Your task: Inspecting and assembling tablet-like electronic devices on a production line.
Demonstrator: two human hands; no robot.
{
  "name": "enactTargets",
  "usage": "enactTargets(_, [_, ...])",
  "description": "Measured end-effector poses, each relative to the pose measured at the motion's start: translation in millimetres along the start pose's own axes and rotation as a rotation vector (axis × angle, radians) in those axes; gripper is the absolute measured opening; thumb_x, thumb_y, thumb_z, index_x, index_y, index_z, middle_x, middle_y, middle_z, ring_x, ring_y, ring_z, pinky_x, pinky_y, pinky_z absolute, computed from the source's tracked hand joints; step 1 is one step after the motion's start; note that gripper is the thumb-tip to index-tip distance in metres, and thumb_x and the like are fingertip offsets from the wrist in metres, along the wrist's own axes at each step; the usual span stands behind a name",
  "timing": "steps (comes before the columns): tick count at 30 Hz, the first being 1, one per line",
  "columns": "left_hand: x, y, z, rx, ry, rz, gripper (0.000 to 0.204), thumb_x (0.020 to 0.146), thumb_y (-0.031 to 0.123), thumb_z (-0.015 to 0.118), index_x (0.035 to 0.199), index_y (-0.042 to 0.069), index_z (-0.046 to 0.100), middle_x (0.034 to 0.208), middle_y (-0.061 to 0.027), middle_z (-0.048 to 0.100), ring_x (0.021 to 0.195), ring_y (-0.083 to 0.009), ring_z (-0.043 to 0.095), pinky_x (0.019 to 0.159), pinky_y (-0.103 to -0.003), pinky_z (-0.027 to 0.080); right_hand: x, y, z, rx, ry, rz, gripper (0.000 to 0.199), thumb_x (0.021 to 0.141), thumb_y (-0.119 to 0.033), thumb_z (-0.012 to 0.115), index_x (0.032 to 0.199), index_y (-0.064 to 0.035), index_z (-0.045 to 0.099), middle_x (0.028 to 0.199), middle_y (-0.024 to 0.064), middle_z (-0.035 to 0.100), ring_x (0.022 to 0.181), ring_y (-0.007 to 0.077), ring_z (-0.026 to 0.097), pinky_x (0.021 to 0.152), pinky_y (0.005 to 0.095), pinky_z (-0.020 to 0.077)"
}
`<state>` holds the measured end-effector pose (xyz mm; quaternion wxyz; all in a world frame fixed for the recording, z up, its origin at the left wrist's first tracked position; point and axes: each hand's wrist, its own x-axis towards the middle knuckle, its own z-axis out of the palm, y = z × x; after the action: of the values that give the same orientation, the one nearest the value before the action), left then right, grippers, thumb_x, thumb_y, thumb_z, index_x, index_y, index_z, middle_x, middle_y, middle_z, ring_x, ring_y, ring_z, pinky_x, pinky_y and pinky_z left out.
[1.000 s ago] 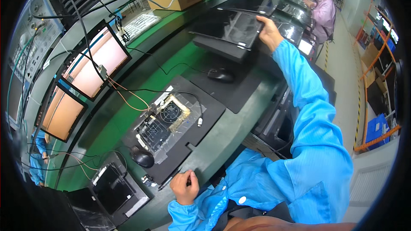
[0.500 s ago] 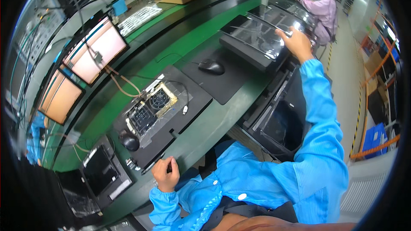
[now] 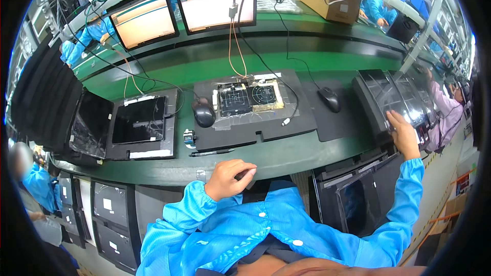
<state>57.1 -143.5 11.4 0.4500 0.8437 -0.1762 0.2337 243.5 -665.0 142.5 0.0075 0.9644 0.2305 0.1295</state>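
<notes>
My left hand (image 3: 229, 179) is loosely curled above the bench's front edge, with nothing visible in it. A black pen (image 3: 211, 152) lies on the bench just beyond it. To the right, my right hand (image 3: 404, 135) grips the near side of a glossy black screen panel (image 3: 391, 94) covered in clear film, among similar panels on black foam. Some of its fingers are hidden. Between the hands, a black foam board (image 3: 279, 122) bears a taped fixture (image 3: 249, 97) with two dark square modules. A white cable plug (image 3: 286, 121) rests on that board.
One black mouse (image 3: 204, 112) sits left of the fixture, another mouse (image 3: 329, 99) on a mat to the right. A dark tablet (image 3: 139, 119) lies on foam at left. Two lit monitors (image 3: 217, 5) stand behind. Below the bench, a black tray (image 3: 358, 199) holds a panel. Other people work nearby.
My view has swung to the right across the bench, so the fixture and monitors appear more upright. My right hand stays at the film-covered panels; my left hand remains curled near the bench edge.
</notes>
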Motion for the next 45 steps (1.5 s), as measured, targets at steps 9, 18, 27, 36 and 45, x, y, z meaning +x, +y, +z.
enactTargets(9, [54.4, 3.7, 22.8, -0.828, -0.299, -0.432, 0.053, 0.106, 0.035, 0.058, 0.15, 0.006, 0.052, 0.135, -0.0182, 0.062, 0.128, -0.0262, 0.059, 0.111, -0.042, 0.046, 44.6, -67.4, -28.5, 0.024, 0.581, -0.299, 0.04, 0.081, 0.012, 0.06, 0.118, 0.0003, 0.067, 0.117, 0.0179, 0.072, 0.11, 0.0372, 0.07, 0.096, 0.0437, 0.0566])
enactTargets(18, [82.3, 21.1, 8.3, -1.347, 0.38, -0.644, 0.04, 0.104, 0.033, 0.058, 0.129, 0.001, 0.063, 0.128, -0.0133, 0.069, 0.119, -0.0286, 0.066, 0.108, -0.048, 0.048, 88.7, -263.3, 42.7, 0.4, 0.715, -0.889, 0.034, 0.079, -0.006, 0.074, 0.113, -0.0046, 0.07, 0.119, 0.013, 0.07, 0.109, 0.0315, 0.07, 0.097, 0.0448, 0.0581])
enactTargets(27, [5.0, -14.4, -67.3, -1.499, 0.811, -0.646, 0.019, 0.099, 0.014, 0.064, 0.105, 0.001, 0.076, 0.109, -0.012, 0.077, 0.109, -0.0276, 0.072, 0.105, -0.048, 0.053, 113.7, -228.1, 131.6, 0.484, 0.224, -0.538, 0.023, 0.094, -0.018, 0.072, 0.114, -0.0072, 0.071, 0.125, 0.011, 0.066, 0.133, 0.0309, 0.054, 0.116, 0.0549, 0.0357])
enactTargets(36, [8.1, -26.3, -48.0, -1.487, 0.747, -0.597, 0.024, 0.105, 0.022, 0.061, 0.116, 0.004, 0.071, 0.125, -0.0141, 0.071, 0.121, -0.0296, 0.066, 0.109, -0.051, 0.05, 105.8, -311.8, 59.7, 1.35, 0.003, -0.392, 0.02, 0.099, -0.013, 0.066, 0.116, -0.0018, 0.063, 0.106, 0.0125, 0.072, 0.098, 0.0254, 0.073, 0.081, 0.0357, 0.0575])
enactTargets(45, [5.6, -27.6, -43.7, -1.492, 0.682, -0.591, 0.029, 0.107, 0.022, 0.057, 0.125, 0.001, 0.065, 0.128, -0.0154, 0.069, 0.12, -0.0291, 0.065, 0.107, -0.048, 0.051, 106.9, -324.0, 68.1, 1.216, 0.043, -0.434, 0.023, 0.096, -0.01, 0.071, 0.117, -0.0021, 0.066, 0.102, 0.0138, 0.074, 0.091, 0.0248, 0.074, 0.075, 0.0343, 0.056])
